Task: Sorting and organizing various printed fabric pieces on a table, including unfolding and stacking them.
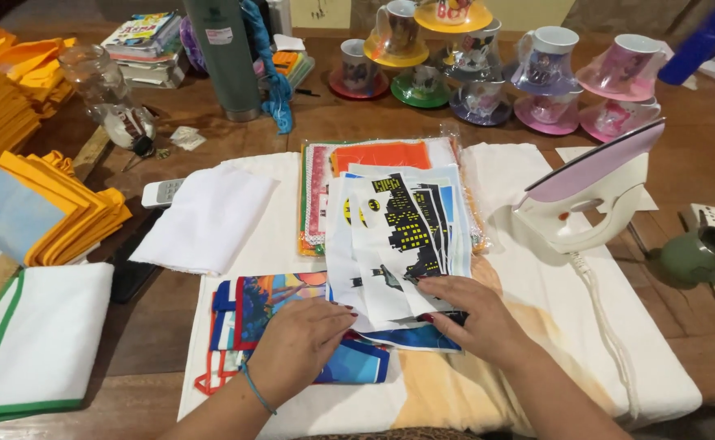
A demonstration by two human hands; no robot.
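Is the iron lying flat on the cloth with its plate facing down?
No, the iron stands tilted up on its heel on the white cloth, its plate facing up and away.

Clear plastic packet of colourful fabric pieces mid-table, small white label on the green flask far left, white sachet near the jar

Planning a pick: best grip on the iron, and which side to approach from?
Judging by pose: the iron stands on its heel, soleplate tilted up and facing away to the right. Take the arched handle on its near-left side, coming from the left, fingers through the opening. Avoid the soleplate; mind the cord trailing toward the near edge.
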